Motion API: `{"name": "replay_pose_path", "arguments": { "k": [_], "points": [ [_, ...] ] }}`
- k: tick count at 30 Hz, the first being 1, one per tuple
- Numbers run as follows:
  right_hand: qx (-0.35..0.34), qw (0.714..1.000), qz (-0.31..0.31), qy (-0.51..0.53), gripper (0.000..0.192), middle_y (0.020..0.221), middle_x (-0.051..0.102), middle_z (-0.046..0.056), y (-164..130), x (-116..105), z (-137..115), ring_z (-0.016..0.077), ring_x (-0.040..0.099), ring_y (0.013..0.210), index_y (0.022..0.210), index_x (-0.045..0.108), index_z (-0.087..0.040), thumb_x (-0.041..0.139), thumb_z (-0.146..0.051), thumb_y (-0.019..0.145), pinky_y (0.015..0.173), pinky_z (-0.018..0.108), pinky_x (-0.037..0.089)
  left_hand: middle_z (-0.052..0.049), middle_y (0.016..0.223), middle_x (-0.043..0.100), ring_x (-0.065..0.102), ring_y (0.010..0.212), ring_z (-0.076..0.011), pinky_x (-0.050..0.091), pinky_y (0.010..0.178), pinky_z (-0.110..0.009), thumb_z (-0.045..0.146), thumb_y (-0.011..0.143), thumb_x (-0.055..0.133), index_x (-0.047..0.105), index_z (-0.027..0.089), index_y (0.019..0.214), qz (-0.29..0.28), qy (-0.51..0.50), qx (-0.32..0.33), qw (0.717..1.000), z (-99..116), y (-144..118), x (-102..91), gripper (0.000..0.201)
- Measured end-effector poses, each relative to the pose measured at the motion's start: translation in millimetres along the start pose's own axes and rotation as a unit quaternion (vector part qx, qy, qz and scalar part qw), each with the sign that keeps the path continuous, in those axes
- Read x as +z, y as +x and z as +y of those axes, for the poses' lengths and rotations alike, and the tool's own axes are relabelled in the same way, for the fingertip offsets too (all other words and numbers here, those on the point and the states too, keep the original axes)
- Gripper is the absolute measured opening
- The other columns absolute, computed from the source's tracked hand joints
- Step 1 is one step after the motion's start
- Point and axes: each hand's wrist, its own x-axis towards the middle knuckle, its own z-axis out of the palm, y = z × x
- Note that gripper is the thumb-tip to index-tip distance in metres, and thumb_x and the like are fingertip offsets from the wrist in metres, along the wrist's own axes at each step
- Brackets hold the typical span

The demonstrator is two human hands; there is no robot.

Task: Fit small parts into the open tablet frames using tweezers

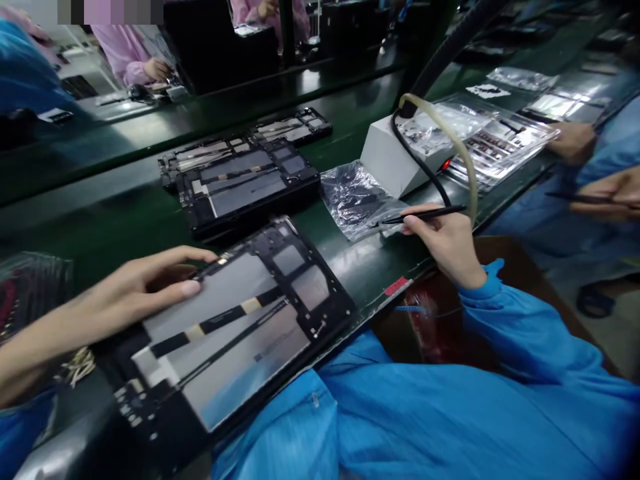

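A black tablet frame (260, 333) with its insides bare lies tilted near the bench's front edge. Flat ribbon cables cross its grey plates. My left hand (145, 287) holds its far-left edge, thumb on the upper face and fingers along the rim. My right hand (445, 237) pinches slim black tweezers (430, 214), away from the tablet. Their tip points left, over a clear plastic bag (353, 197) of dark small parts; I cannot tell whether it touches anything in it.
Several similar tablets (250, 177) are stacked behind mine. A white box (395, 157) with a red light and hoses stands beyond the bag, beside clear trays (505, 147). At right a co-worker's hand (607, 193) holds a dark slim tool. More trays (35, 293) are at left.
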Motion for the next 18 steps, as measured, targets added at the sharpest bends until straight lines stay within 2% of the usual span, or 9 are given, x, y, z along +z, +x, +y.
{"name": "replay_pose_path", "arguments": {
  "k": [2,6,9,12,15,18],
  "points": [
    [-0.008,1.0,0.006,-0.007,0.033,0.091,0.077,0.003,0.2,2.4,4.1,0.0129,0.069,0.066,0.094,0.08,-0.021,0.082,-0.053,0.087,0.065,0.026,0.063,0.006,0.129,0.073,0.07,0.106,-0.0262,0.058,0.083,-0.032,0.073,0.094,0.06,0.062,0.044,0.138,-0.042,-0.058,-0.012,0.997,9.6,13.7,17.7,0.053],
    [-0.015,1.0,0.009,-0.018,0.034,0.096,0.076,0.003,-2.3,3.8,6.2,0.0125,0.069,0.069,0.096,0.079,-0.022,0.081,-0.054,0.087,0.067,0.025,0.063,-0.002,0.14,0.068,0.068,0.116,-0.0301,0.057,0.091,-0.034,0.068,0.101,0.053,0.058,0.038,0.144,-0.081,-0.032,0.009,0.996,7.0,25.0,34.5,0.054],
    [-0.016,0.999,0.007,-0.027,0.033,0.097,0.077,0.004,-3.6,3.5,6.5,0.0128,0.069,0.069,0.097,0.079,-0.021,0.08,-0.053,0.089,0.069,0.025,0.064,-0.005,0.142,0.066,0.066,0.122,-0.0328,0.057,0.098,-0.038,0.069,0.101,0.051,0.059,0.035,0.145,-0.063,0.01,0.021,0.998,-4.5,24.1,39.2,0.057],
    [-0.021,0.999,0.004,-0.032,0.036,0.098,0.076,0.004,-4.3,3.4,6.8,0.0136,0.07,0.071,0.099,0.079,-0.02,0.079,-0.055,0.089,0.07,0.026,0.065,-0.007,0.139,0.067,0.066,0.122,-0.0328,0.056,0.102,-0.041,0.071,0.101,0.047,0.063,0.032,0.14,-0.018,0.042,0.03,0.998,-15.1,19.8,41.0,0.058],
    [-0.025,0.999,0.003,-0.039,0.037,0.1,0.076,0.004,-5.0,3.4,7.1,0.0147,0.071,0.073,0.101,0.079,-0.021,0.078,-0.056,0.09,0.072,0.029,0.067,-0.006,0.135,0.07,0.068,0.121,-0.0339,0.06,0.098,-0.042,0.075,0.098,0.047,0.067,0.034,0.135,0.014,0.043,0.026,0.999,-23.9,13.2,41.9,0.059],
    [-0.03,0.998,0.0,-0.05,0.035,0.101,0.076,0.002,-5.6,3.0,7.0,0.0153,0.072,0.073,0.1,0.08,-0.023,0.079,-0.056,0.089,0.07,0.028,0.066,-0.004,0.138,0.07,0.067,0.124,-0.0347,0.059,0.102,-0.044,0.073,0.097,0.048,0.067,0.037,0.135,0.018,0.041,0.015,0.999,-28.8,5.4,43.9,0.056]
  ]
}}
